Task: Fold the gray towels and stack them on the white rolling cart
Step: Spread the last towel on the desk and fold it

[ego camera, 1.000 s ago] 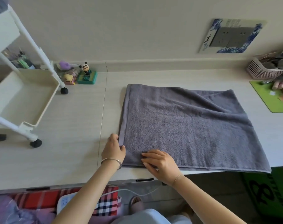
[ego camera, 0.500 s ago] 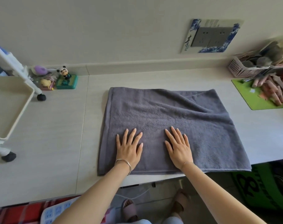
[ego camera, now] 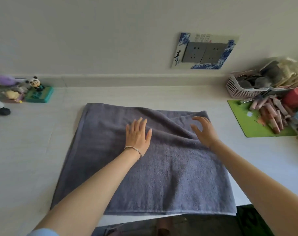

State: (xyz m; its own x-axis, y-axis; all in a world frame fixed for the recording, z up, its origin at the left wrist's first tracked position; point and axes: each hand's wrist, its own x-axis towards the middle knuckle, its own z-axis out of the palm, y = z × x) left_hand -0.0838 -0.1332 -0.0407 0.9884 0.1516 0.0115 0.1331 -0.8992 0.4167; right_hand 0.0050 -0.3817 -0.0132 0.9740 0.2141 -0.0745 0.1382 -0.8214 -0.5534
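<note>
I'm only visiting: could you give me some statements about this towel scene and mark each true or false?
1. The left hand lies flat on the gray terry towel. True.
2. The towel is rolled into a tube. False: it lies spread on the white table, creased near its far edge.
3. A small panda figurine stands far left by the wall. True.
4. The green mat lies under the towel. False: it lies apart, to the right.
5. The right hand grips the pink plastic basket. False: it holds nothing, over the towel; the basket sits far right.
</note>
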